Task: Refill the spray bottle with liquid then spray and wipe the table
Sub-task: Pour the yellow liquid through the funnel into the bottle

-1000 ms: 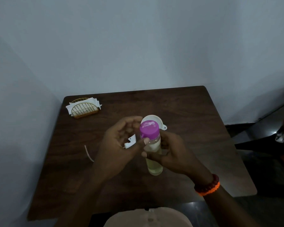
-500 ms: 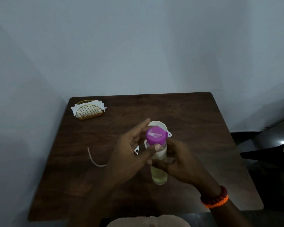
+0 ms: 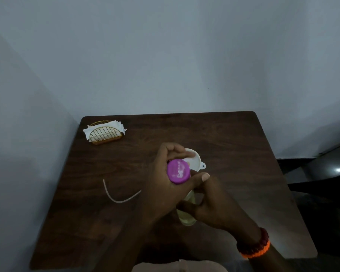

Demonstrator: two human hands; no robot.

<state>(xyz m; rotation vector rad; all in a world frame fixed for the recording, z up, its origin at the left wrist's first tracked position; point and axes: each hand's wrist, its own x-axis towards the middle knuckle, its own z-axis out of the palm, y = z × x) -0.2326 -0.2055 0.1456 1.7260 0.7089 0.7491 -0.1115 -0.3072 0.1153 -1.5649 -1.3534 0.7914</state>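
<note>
Bottle (image 3: pixel 186 211) upright between the hands: right hand (image 3: pixel 214 205) grips its body, left hand (image 3: pixel 165 183) curls round the purple cap (image 3: pixel 178 171). Funnel (image 3: pixel 194 160) just behind. Judged: uncapping the supply bottle; next, twist the cap free, bottle kept steady.

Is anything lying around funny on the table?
Yes: a thin curved tube lies loose on the table, left of the hands. It looks like a spray bottle's dip tube, out of any bottle. No spill shows.
</note>
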